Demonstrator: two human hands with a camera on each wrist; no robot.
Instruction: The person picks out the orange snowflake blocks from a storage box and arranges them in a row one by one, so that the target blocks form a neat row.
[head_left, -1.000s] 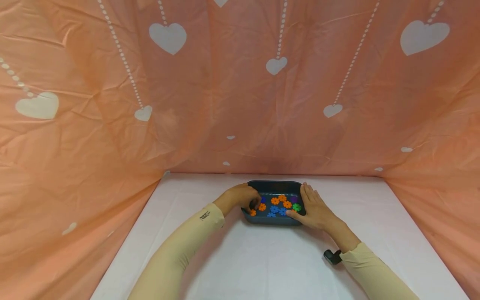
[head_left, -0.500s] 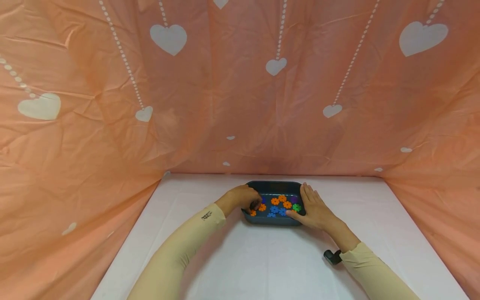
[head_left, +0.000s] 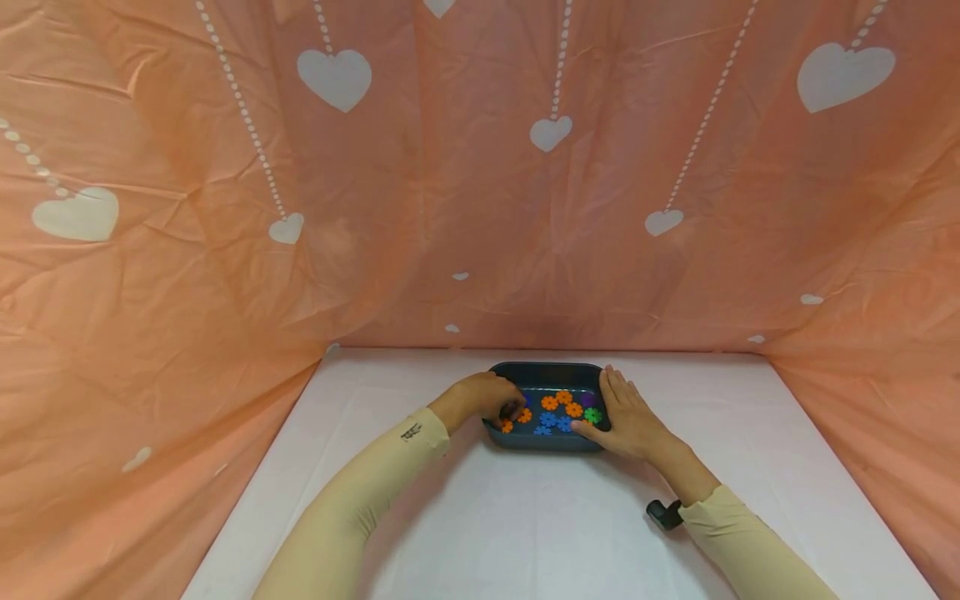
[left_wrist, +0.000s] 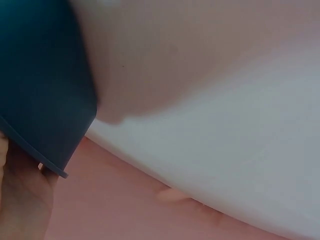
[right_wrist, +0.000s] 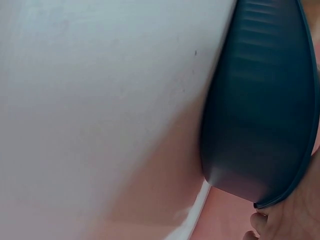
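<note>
Seems to steady tray point(head_left: 543, 444) near far edge of table point(head_left: 555, 533) with straight-fingered right grip point(head_left: 630, 421) and curled left grip point(head_left: 486, 393), can't tell round what.

The left hand point(head_left: 484, 395) slightly lower and further over the dark tray point(head_left: 551, 443) than before

Dark tray point(head_left: 547, 376) — colourful flower pieces point(head_left: 548, 419) lying inside.

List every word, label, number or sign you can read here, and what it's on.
Nothing is readable.
Left sleeve, near the cuff: a small dark mark, too small and blurred to tell whether it is lettering or a logo.
No lettering can be made out on the dark tray or the flower-shaped pieces.
</note>
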